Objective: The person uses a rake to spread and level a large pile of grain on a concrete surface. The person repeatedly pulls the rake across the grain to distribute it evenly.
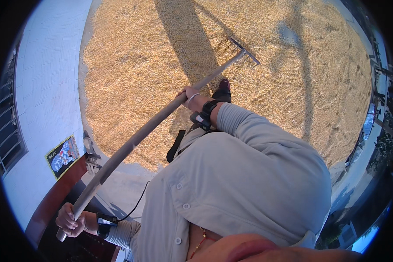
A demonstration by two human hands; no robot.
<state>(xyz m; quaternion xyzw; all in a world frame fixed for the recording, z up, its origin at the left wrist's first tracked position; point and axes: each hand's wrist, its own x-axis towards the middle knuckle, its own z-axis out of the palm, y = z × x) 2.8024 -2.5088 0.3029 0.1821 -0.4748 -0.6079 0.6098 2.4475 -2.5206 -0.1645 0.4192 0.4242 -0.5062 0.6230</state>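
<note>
My right hand (190, 95), with a pale bracelet at the wrist, grips a long wooden-looking handle (134, 140) partway along it. Close to the handle's butt end, my left hand (71, 220) is wrapped round it at the lower left. The handle belongs to a rake, whose narrow metal head (244, 51) rests on a wide spread of yellow grain (134, 72), apparently corn kernels. Short teeth show under the head's right end; the others are hidden or sunk in the grain. Each wrist carries a strapped black device.
Left of the grain stands a white tiled wall (49, 75) with a barred window (9, 121), a picture panel (63, 157) and a dark red doorway edge (57, 190). Bare concrete (131, 180) borders the grain nearby. My dark shoe (224, 85) stands on the grain. A black cable (138, 203) hangs near my left forearm.
</note>
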